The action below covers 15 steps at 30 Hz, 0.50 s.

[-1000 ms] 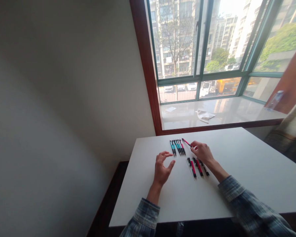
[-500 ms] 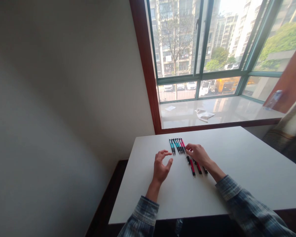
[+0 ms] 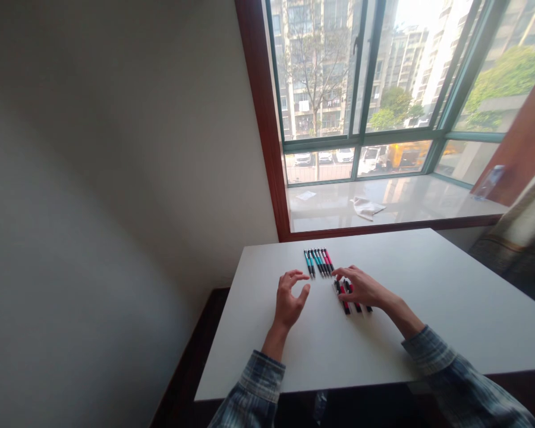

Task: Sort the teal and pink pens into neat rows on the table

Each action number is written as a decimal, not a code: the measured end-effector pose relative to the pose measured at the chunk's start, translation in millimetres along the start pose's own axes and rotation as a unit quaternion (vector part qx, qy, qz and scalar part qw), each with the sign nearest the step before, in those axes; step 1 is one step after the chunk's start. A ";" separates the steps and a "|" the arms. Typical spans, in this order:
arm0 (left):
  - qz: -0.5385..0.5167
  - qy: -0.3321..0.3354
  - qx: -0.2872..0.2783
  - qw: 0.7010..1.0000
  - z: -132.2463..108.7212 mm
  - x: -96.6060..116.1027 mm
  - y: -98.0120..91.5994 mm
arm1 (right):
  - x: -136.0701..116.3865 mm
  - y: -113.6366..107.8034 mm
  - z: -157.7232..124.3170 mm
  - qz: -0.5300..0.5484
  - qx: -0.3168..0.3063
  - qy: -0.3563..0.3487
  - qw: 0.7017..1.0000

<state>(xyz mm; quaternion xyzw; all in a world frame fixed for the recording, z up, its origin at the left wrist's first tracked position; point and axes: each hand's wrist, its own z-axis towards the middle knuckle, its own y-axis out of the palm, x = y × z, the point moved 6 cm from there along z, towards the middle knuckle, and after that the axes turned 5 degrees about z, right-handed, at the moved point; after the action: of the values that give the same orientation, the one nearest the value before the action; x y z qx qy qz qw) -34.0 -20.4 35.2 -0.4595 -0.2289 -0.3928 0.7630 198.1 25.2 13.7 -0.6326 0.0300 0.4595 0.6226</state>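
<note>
Several slim pens lie side by side in a row on the white table [image 3: 312, 351]: teal pens [image 3: 311, 263] on the left and pink pens [image 3: 327, 261] at the right end. Nearer to me is a second group of red-and-black pens [image 3: 345, 307], partly covered by my right hand [image 3: 357, 286]. That hand hovers over their upper ends with fingers apart, and no pen shows in it. To the left of both groups, my left hand [image 3: 290, 298] is raised with thumb and fingers curved apart, holding nothing.
Beyond the table, a window sill [image 3: 321, 217] carries a crumpled white cloth [image 3: 366, 208], a paper [image 3: 306, 195] and a clear bottle [image 3: 490, 182]. A grey wall [image 3: 182, 178] stands at the left, and a curtain [image 3: 512, 238] hangs at the right.
My right hand has drawn back from the right end of the pen row toward the nearer group, its fingers opening. My left hand has hardly moved.
</note>
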 end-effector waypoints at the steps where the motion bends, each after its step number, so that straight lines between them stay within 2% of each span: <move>1: -0.001 0.000 -0.001 1.000 -0.1 -0.5 -0.1 | 0.2 -0.9 0.8 -0.002 0.002 -0.001 1.000; 5: -0.017 -0.010 0.003 1.000 0.4 -1.9 -1.5 | -12.2 -13.0 1.3 -0.025 0.067 -0.020 0.997; 8: -0.063 -0.047 -0.031 0.996 0.8 -4.0 2.9 | -44.3 -15.1 -3.0 -0.045 0.134 -0.073 0.987; 12: -0.151 -0.071 -0.133 0.977 -2.2 -1.3 17.5 | -92.2 7.8 -6.9 -0.044 0.126 -0.159 0.978; 15: -0.182 -0.078 -0.153 0.968 -4.1 -2.4 22.0 | -98.8 15.8 -4.2 -0.030 0.122 -0.163 0.979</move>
<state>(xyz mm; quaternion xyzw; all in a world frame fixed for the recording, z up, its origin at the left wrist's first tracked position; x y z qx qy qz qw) -17.6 -17.2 20.1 -0.5507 -0.3046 -0.5181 0.5792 134.0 -34.6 62.0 -0.4691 -0.0354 0.5309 0.7048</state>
